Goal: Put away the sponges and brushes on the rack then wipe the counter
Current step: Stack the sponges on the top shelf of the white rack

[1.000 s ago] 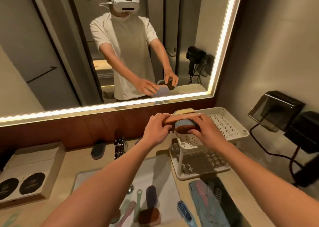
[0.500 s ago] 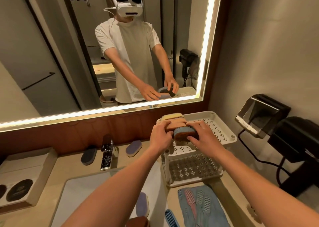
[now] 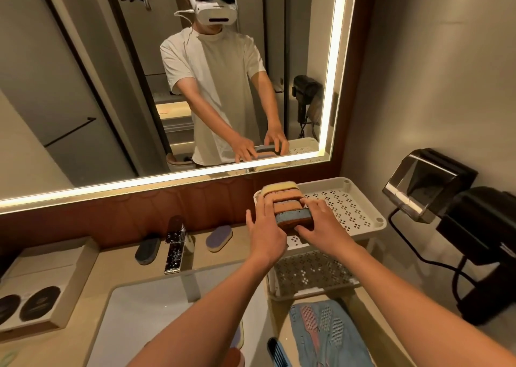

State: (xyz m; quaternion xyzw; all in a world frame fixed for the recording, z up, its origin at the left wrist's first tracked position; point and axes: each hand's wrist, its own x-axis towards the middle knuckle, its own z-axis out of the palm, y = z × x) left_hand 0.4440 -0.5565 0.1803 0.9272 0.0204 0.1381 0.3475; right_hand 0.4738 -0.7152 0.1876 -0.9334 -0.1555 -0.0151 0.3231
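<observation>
Mirror [image 3: 83, 73]: wide, edged with a glowing light strip [image 3: 332, 73].
Wall [image 3: 432, 73]: plain beige, at right.
Backsplash [image 3: 111, 221]: brown panel.

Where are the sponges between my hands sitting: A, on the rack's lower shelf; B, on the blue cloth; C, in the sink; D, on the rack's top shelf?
D: the sponges stand in a row on the perforated top shelf, between left hand and right hand.

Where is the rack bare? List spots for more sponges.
Top tray: bare right of the sponge row, out to its rim. Lower shelf looks bare. Crowded at the tray's left: left hand and right hand flank the row.
</observation>
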